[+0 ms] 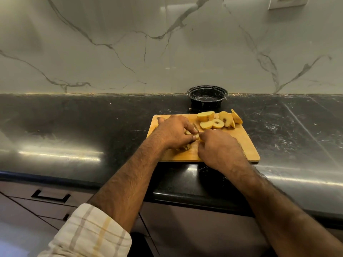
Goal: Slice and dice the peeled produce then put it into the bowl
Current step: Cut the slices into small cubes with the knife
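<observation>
Two hands meet at the near middle of the board (241, 145), which lies on the dark counter (74, 127). The left hand (174, 131) curls its fingers over pale strips (182, 146) that peek out beneath it, holding them down. The right hand (219, 147) is clenched as if round a knife handle — a thin blade (196, 127) seems to show between the hands, though the handle is hidden. Farther back, on the far right of the board, lie the slices (217, 120): a thick end piece and several rounds with the core showing, none yet diced. Beyond the board, against the marble wall, the black bowl (207, 93) stands apparently empty. So I judge the slicing mostly done, the dicing only begun, and nothing moved to the bowl — most of the work is left.
</observation>
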Available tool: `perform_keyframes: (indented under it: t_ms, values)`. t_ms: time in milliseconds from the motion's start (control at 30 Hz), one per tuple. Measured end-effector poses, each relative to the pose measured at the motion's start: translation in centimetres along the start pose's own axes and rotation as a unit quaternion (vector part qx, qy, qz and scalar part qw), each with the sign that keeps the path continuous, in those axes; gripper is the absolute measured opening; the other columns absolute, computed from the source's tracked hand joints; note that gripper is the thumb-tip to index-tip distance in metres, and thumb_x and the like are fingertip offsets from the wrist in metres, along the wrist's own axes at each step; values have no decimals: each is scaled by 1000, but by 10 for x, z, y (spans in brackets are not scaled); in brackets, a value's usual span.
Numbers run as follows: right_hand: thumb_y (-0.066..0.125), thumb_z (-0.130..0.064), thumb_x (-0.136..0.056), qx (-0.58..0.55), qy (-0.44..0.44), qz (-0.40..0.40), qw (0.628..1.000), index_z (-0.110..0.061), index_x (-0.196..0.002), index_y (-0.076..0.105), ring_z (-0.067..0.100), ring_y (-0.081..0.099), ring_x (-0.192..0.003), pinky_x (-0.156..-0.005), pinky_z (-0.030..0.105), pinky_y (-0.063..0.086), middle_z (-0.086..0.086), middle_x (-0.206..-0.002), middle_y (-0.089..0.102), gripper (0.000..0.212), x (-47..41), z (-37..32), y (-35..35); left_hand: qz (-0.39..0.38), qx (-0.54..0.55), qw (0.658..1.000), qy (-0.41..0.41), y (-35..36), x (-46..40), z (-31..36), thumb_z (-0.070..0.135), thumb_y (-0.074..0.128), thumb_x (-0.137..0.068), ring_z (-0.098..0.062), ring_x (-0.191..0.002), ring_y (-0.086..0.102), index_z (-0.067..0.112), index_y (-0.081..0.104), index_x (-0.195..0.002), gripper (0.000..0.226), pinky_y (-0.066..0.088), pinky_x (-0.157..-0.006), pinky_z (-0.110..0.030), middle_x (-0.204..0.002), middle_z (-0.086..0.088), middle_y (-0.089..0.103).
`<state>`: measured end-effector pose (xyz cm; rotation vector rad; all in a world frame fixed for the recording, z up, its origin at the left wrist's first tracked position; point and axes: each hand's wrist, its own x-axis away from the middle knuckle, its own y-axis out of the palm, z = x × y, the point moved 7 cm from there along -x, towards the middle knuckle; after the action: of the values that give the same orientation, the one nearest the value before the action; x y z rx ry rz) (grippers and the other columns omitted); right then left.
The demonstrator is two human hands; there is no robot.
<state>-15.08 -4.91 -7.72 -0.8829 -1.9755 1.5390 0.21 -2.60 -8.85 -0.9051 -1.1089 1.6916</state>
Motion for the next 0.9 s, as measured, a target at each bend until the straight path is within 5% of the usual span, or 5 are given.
perform_keyframes:
  t_ms: [200,633,900]
  values:
    - [50,-36,-103,19,-11,-33,999,-30,-139,57,17,52,-90,-77,35,46,-5,-95,51,37,25,5,4,5,-14,1000,-17,0,3,-1,56,73,-92,-13,-143,43,45,76,-118,29,16,-120,-66,-144,18,60]
    - [45,-39,-108,-16,-9,-14,1000,-29,-143,55,16,47,-94,-84,37,47,2,-124,62,38,34,2,-1,-3,16,1000,-19,4,3,-9,48,72,-95,-13,-143,44,42,76,-118,24,13,-121,-70,-138,20,64]
    - [52,-35,-104,9,-5,-32,999,-28,-137,58,18,51,-89,-78,35,46,-3,-97,52,35,12,-7,2,1,27,1000,-5,1,1,-9,48,74,-94,-10,-136,49,43,78,-113,20,16,-120,-68,-128,24,67]
